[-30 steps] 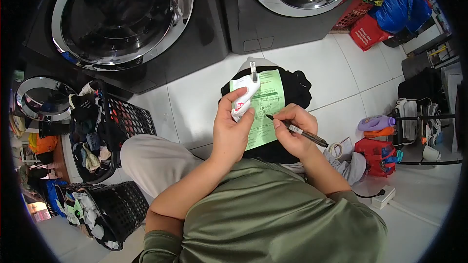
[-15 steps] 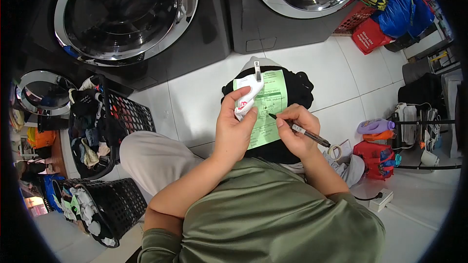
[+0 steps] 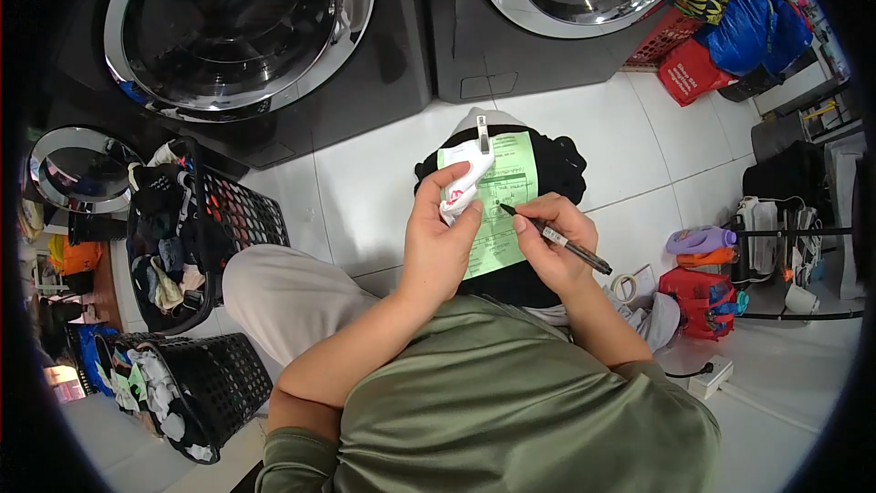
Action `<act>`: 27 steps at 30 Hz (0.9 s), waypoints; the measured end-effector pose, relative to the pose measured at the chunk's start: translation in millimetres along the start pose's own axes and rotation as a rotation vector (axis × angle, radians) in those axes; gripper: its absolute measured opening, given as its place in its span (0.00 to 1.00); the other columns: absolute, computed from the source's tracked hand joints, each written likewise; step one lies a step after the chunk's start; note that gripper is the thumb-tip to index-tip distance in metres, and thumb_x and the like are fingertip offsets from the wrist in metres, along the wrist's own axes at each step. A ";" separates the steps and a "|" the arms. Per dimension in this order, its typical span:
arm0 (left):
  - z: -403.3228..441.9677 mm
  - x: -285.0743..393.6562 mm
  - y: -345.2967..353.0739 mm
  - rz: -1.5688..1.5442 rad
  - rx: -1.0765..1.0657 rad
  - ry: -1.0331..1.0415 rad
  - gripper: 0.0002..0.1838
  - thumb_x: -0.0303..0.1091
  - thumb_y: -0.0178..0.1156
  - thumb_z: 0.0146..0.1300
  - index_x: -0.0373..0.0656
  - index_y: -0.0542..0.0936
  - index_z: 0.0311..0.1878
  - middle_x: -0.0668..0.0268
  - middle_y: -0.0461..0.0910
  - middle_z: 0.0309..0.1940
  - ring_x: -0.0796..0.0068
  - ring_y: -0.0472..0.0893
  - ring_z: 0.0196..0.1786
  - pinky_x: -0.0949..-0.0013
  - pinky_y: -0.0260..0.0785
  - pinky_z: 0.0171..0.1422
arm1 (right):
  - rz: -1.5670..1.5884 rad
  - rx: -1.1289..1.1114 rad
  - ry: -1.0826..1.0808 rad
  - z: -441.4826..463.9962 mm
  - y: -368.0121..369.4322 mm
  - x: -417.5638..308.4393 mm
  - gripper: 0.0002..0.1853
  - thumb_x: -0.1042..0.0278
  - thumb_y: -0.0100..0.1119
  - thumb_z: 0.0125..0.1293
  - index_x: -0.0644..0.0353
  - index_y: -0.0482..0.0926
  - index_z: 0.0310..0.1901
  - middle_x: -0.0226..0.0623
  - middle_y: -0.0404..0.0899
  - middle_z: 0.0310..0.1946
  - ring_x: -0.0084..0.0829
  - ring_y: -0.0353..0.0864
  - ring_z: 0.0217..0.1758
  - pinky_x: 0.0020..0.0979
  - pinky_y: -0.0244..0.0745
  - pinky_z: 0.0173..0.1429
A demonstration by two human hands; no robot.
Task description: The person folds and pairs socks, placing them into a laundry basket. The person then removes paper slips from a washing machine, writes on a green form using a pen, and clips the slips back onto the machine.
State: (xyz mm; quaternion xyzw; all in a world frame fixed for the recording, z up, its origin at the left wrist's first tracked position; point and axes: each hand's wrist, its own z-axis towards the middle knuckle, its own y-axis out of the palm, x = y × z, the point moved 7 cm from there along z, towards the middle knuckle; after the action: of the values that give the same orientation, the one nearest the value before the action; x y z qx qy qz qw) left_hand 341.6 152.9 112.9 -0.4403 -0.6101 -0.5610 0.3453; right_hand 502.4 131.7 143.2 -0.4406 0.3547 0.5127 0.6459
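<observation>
And the pen (image 3: 577, 250), gripped in the right hand (image 3: 555, 267), nudges higher on the green slip (image 3: 517, 160), suggesting ongoing writing, while the left hand (image 3: 436, 251) pinches a white object (image 3: 467, 167)!

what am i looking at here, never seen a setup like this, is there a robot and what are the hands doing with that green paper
There's no robot, just one person's bare hands. The camera is worn on their head, looking forward and down, so you see roughly what they face. The left hand holds a white item with red print over the green form; I can't tell what that item is. The right hand grips a black pen, its tip at the form, as if writing. Beneath the form lies black cloth. Beyond is a dark front-loading machine, and to the left a black laundry basket of clothes.
</observation>
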 end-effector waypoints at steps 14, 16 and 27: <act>1.2 1.1 -0.1 0.018 0.014 0.013 0.22 0.17 0.57 0.67 0.39 0.69 0.64 0.62 0.76 0.54 0.79 0.76 0.53 0.73 0.71 0.57 | -0.060 0.025 0.005 1.4 -0.7 2.5 0.05 0.77 0.68 0.61 0.63 0.83 0.39 0.34 0.83 0.30 0.19 0.79 0.30 0.22 0.73 0.33; 1.3 1.0 -0.1 0.014 0.019 0.003 0.22 0.17 0.57 0.67 0.39 0.69 0.64 0.62 0.76 0.54 0.78 0.76 0.53 0.73 0.71 0.57 | -0.049 0.024 0.037 1.6 -0.8 1.8 0.05 0.77 0.68 0.61 0.63 0.82 0.38 0.33 0.82 0.29 0.18 0.79 0.29 0.22 0.72 0.33; 1.3 0.5 -1.5 0.032 0.019 0.008 0.22 0.18 0.58 0.68 0.39 0.70 0.64 0.61 0.76 0.55 0.75 0.77 0.54 0.69 0.74 0.59 | 0.013 0.014 0.028 -1.2 -2.9 3.3 0.04 0.78 0.66 0.60 0.63 0.80 0.36 0.32 0.81 0.29 0.18 0.76 0.27 0.22 0.70 0.31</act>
State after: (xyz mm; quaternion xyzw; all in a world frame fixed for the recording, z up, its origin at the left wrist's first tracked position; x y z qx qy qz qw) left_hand 340.1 154.3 112.7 -0.4443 -0.6069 -0.5515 0.3607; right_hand 505.9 131.5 140.3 -0.4410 0.3699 0.5082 0.6406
